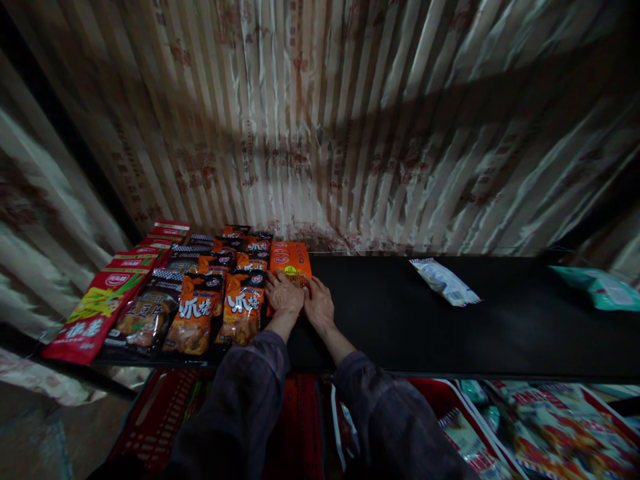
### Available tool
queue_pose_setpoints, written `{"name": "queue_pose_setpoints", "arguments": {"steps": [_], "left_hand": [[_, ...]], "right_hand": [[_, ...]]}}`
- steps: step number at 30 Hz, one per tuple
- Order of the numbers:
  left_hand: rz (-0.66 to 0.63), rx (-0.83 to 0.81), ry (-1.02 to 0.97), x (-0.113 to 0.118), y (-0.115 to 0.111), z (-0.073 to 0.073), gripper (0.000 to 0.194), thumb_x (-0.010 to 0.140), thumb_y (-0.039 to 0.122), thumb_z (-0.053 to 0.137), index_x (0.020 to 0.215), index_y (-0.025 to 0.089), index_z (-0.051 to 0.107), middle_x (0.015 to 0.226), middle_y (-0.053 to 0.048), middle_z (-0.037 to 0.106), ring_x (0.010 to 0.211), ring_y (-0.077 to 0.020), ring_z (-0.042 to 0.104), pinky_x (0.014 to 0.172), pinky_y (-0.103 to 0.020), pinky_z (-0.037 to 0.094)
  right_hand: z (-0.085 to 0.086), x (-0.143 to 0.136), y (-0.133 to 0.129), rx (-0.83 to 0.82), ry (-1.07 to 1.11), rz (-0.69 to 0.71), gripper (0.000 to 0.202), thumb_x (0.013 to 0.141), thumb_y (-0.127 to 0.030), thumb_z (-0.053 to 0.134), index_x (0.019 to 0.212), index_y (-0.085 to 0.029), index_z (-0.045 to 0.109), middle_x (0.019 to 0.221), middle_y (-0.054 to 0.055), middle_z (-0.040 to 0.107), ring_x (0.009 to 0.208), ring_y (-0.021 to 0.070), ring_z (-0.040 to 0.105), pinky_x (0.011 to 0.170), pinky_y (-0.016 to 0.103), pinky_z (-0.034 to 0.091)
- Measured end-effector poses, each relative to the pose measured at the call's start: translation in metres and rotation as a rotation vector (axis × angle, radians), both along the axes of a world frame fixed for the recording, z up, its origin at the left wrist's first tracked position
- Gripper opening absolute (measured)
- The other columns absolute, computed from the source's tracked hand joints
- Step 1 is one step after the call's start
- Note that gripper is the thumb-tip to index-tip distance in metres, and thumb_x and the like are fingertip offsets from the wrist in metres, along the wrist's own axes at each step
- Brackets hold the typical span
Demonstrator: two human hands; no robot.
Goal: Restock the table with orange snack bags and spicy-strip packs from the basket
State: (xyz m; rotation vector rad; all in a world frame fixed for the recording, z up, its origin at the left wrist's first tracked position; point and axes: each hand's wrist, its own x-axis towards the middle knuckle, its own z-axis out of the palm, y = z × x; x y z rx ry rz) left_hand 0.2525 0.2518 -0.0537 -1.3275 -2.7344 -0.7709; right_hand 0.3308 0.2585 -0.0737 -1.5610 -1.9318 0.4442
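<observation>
Resting palm-down with its fingers spread, the left hand (286, 295) lay over the near end of the orange packets (294, 253), which overlapped at the back of the black shelf (380, 327). The right hand (320, 307) stood just beside it with bent fingers at the packets' right edge; whether it gripped anything could not be told.

Close on the left stood two columns of orange-and-black snack bags (241, 305), hemming the packets in on that side. Beyond them came dark potato-chip bags (149, 313), then red pouches (107, 293) at the shelf's left end. Well apart to the right lay a white-and-blue bag (444, 281) and, farther along, a teal packet (607, 290).

The hands hid the lower part of the orange packets, and both thumbs were hard to make out. The right frame edge cut off the teal packet. Below, the sleeves (253, 393) covered parts of a perforated red basket (165, 400) and a white-rimmed red basket holding red-and-white bags (555, 423).

Behind the shelf hung pleated, pale sheeting (310, 147) with reddish print, crossed by broad shadow. A dark post (75, 130) slanted down at left, and the room was dim.
</observation>
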Motion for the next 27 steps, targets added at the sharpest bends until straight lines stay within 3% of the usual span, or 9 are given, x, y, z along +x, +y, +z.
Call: {"name": "queue_pose_setpoints", "arguments": {"steps": [9,19,27], "left_hand": [[-0.007,0.014,0.034,-0.0013,0.0020,-0.0094,0.054,0.083,0.026,0.045,0.132,0.005,0.043,0.142,-0.024,0.039,0.127,-0.0341,0.043,0.103,-0.046,0.033],[-0.008,0.045,0.000,0.0001,-0.0023,-0.0018,0.053,0.083,0.026,0.046,0.131,0.004,0.045,0.139,-0.024,0.041,0.123,-0.0325,0.045,0.100,-0.043,0.035],[0.004,0.078,-0.001,-0.0007,-0.0004,-0.0078,0.051,0.082,0.027,0.046,0.128,0.006,0.048,0.140,-0.022,0.042,0.125,-0.0329,0.043,0.098,-0.044,0.036]], "right_hand": [[-0.0007,-0.0009,-0.0002,0.001,-0.016,-0.008,0.039,0.089,-0.024,0.040,0.125,-0.019,0.056,0.135,0.006,0.051,0.121,0.0209,0.046,0.103,0.031,0.037],[0.0001,-0.0019,-0.0014,0.013,-0.031,-0.038,0.038,0.089,-0.023,0.040,0.122,-0.020,0.058,0.134,0.005,0.053,0.117,0.0201,0.051,0.101,0.031,0.037],[0.0007,-0.0019,-0.0015,0.031,-0.035,-0.041,0.038,0.089,-0.023,0.038,0.121,-0.020,0.058,0.131,0.005,0.055,0.117,0.0195,0.051,0.100,0.031,0.038]]}}
